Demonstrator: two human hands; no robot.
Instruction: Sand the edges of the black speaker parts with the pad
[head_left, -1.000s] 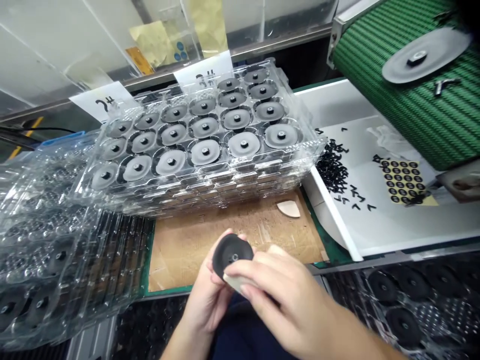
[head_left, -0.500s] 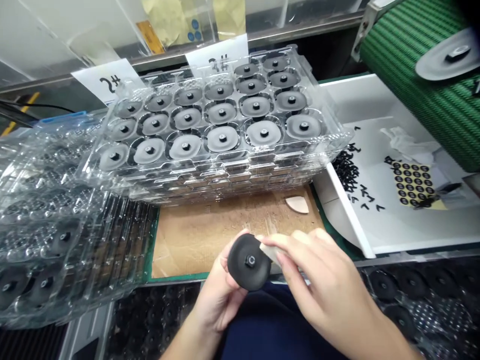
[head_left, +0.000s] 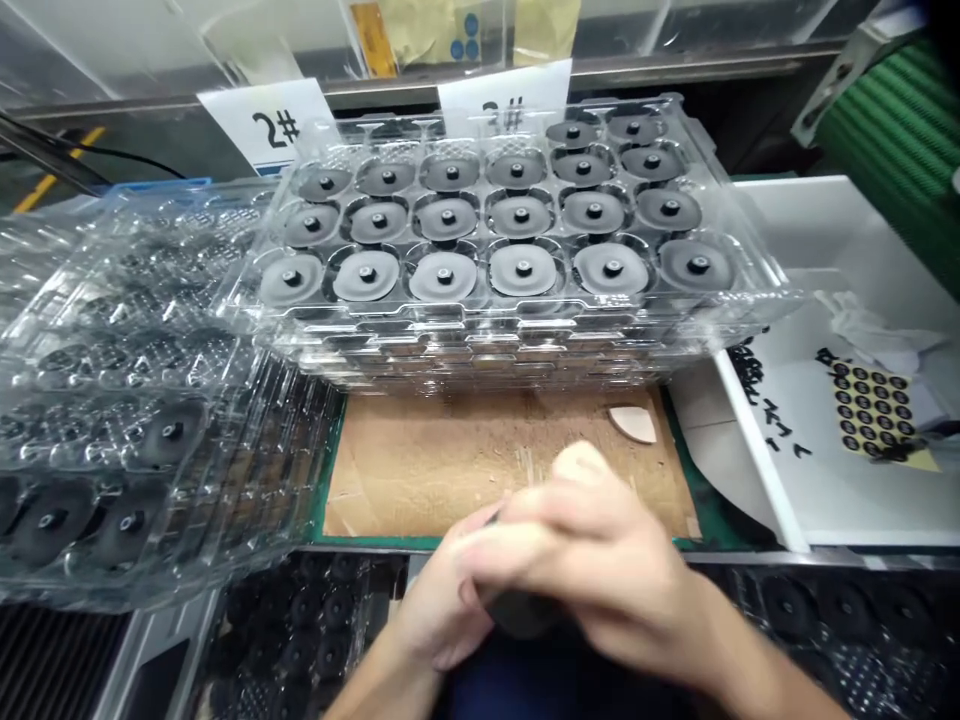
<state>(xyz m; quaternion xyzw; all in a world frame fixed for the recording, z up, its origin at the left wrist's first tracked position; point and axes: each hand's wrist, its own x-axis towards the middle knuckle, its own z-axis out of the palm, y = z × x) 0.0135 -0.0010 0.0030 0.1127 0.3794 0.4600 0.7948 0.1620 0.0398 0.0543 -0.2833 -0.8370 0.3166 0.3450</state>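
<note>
My left hand [head_left: 439, 595] is closed around a round black rubber-looking disc [head_left: 525, 614], of which only the lower edge shows. Over the disc's face lies my right hand [head_left: 592, 560], slightly blurred, with its fingers curled and pressed together. The small off-white pad it pinched half a second ago is hidden by the fingers. Both hands meet low in front of my body, at the near edge of a brown board [head_left: 420, 470]. A similar pale wedge-shaped piece [head_left: 634, 423] lies on the board's right side.
Stacked clear trays [head_left: 480, 340] with rows of black discs stand behind the board. More clear trays [head_left: 90, 350] lean at left. On the right, a white bin [head_left: 757, 470] holds small black parts and a sticker sheet [head_left: 874, 408]. A green conveyor belt [head_left: 892, 150] rises at upper right.
My right hand has moved left and over the disc, covering most of it and the pad. My view has shifted, so the trays and bin appear further right.
</note>
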